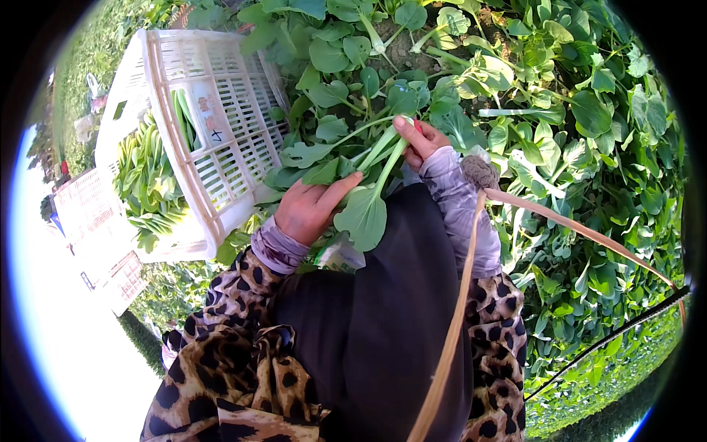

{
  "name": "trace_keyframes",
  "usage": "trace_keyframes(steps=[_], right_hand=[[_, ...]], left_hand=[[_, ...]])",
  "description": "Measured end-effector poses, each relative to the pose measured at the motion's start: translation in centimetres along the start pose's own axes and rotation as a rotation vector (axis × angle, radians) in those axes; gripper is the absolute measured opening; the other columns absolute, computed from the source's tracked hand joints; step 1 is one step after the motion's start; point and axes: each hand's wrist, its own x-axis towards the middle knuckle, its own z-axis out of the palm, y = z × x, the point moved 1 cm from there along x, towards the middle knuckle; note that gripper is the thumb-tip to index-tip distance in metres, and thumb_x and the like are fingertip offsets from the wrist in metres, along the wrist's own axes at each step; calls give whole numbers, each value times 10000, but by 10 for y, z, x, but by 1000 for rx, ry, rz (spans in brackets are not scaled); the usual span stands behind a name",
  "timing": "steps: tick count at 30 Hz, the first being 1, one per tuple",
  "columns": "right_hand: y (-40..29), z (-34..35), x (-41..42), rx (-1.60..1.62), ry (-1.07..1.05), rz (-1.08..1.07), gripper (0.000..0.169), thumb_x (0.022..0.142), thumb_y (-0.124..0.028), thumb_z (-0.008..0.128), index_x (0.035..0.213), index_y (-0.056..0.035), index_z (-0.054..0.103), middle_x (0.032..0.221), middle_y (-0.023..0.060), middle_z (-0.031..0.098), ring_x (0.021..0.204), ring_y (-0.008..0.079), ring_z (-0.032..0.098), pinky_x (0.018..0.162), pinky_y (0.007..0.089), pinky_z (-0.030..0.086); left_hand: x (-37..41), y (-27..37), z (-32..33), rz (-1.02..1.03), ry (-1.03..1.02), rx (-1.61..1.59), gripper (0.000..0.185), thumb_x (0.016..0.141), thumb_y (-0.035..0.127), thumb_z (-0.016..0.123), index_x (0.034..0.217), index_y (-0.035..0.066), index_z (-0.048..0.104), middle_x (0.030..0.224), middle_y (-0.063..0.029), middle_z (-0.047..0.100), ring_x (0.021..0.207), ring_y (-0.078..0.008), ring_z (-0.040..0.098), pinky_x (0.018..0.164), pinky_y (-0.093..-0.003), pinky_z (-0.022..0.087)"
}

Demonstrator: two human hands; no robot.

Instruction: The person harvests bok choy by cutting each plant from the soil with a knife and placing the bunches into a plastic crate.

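My left hand [317,207] is closed around the leaves of a bunch of leafy greens [381,157] with pale green stalks, held in front of my dark-clad lap. At the stalk ends, my right hand [420,142] pinches the bases between thumb and fingers. A small red thing [418,127] shows at the fingers of that hand; its kind cannot be told. One broad leaf [362,218] hangs down towards my lap.
A white slatted plastic crate [207,182] stands at the left, with stacked greens [146,182] in it. More pale crates [88,199] lie farther left. Growing leafy plants [591,113] fill the ground ahead and right. A tan strap [453,337] hangs across the view.
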Motion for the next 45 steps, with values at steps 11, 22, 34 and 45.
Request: trace_keyframes(steps=[11,22,34,45], right_hand=[[20,-118,10,954,-716,-219,450,911,-392,469,1214,-63,422,834,67,538,412,108,389,386,245,332],[-31,-51,-27,841,-520,-196,430,860,-255,575,1196,-28,431,916,84,554,689,137,521,647,300,455],[-13,-110,-16,403,-627,-395,133,898,-182,524,979,-106,450,550,6,394,404,71,326,352,205,214],[-92,-99,-48,-1001,434,-538,299,908,-293,502,1088,-65,571,815,112,646,704,185,598,667,295,462]], left_hand=[[34,-7,-9,-571,131,-1049,496,790,34,638,1232,27,412,998,-94,595,920,-158,579,817,-284,462],[142,-9,58,-504,-724,-2221,399,908,323,491,1171,24,513,1006,-99,620,867,-147,622,685,-237,519],[116,-13,48,-377,-531,-1215,607,703,223,731,1191,-2,450,1034,-96,589,936,-169,567,841,-299,446],[153,-144,54,-654,-567,80,969,586,332,728,1331,-49,239,1081,-271,555,982,-365,565,874,-361,454]])
